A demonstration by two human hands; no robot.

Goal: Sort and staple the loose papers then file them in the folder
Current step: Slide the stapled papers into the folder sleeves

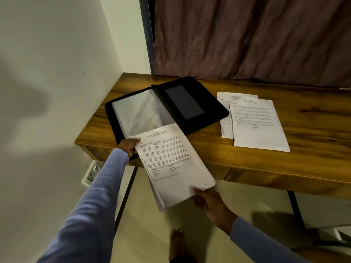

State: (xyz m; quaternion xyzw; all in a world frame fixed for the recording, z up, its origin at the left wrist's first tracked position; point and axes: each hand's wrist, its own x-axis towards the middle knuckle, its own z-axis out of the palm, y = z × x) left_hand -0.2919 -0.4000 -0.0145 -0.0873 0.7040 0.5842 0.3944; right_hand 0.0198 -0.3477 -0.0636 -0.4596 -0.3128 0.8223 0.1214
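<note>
Fingers of both hands hold one sheaf of papers [174, 164] by opposite corners: the left hand [130, 147] pinches its far left corner, thumb on top, and the right hand [206, 201] grips its near right corner from below. The sheaf's long axis runs from the near right, out past the counter's front edge, up toward the far left, and its far end already lies over the near end of the folder's clear sleeve [142, 111].

Largest first, the counter [284, 168] is a wooden top set into a corner, wall at its left edge, curtain [247, 35] along its back edge. The open folder [209, 109] lies near the left front corner, its spine angled much as the sheaf is. I judge that the coming move turns on this alignment, since the sheaf has to slide along its own length into the sleeve. The left hand is the nearer to the sleeve's mouth and would guide, while the right would push from behind.

Two more stacks of papers [256, 122] lie just right of the folder, overlapping each other and apart from the hands. Open counter to their right and front leaves room. No stapler is visible.
</note>
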